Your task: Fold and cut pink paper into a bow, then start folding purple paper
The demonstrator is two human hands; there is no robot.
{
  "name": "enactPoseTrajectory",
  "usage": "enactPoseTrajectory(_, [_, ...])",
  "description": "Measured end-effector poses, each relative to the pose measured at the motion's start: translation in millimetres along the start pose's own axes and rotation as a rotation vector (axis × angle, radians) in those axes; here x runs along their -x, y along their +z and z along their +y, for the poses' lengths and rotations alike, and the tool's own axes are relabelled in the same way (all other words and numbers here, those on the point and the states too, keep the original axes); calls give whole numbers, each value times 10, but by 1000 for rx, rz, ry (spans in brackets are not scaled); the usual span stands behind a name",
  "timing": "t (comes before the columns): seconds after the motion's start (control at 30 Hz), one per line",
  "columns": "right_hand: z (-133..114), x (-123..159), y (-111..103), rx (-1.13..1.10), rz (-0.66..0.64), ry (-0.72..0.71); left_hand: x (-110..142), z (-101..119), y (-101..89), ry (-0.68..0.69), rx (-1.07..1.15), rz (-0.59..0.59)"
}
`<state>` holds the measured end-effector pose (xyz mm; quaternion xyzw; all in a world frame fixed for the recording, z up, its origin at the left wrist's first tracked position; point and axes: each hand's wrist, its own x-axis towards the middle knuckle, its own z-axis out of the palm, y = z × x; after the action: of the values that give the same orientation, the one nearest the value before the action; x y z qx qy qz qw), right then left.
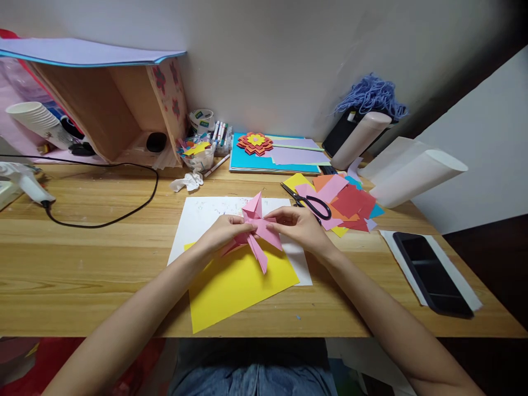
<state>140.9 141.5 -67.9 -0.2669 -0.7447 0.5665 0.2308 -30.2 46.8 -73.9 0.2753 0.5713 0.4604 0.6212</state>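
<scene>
Between my two hands is a pink folded-paper star [259, 252] with several pointed arms, held just above the sheets. My left hand [227, 231] pinches it near the middle from the left. From the right, my right hand [297, 224] grips another fold close to the centre, thumb and fingers pressed together. Beneath lies a yellow paper sheet [243, 291], overlapping a white sheet [198, 214] with small marks along its top. Fingers cover part of the star's centre.
Black-handled scissors [315, 206] rest on coloured paper scraps [357, 201] to the right. A phone [431, 272] lies farther right. A glue gun [28, 184] with a looping black cord is at left. Behind stand a cardboard box [119, 104], a tub of scraps [200, 159] and a layered paper flower [256, 143].
</scene>
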Motion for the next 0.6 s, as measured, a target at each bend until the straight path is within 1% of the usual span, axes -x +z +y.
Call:
enactPoseTrajectory(0.1, [42,-3,48,-35,34,12,-8,-2,6,13,12,37])
enactPoseTrajectory(0.17, [57,-2,77,-45,58,7,-4,8,3,14,17,30])
enactPoseTrajectory(0.27, [42,15,96,17,93,-74,4,25,-19,16,17,-4])
enactPoseTrajectory(0.37, [11,41,85,172,97,-260,9,41,-39,-2,52,-37])
enactPoseTrajectory(0.5, [29,58,51,404,46,-567,14,54,-37,-30,127,-60])
enactPoseTrajectory(0.6, [79,52,23,572,19,-720,15,49,-31,-34,160,-77])
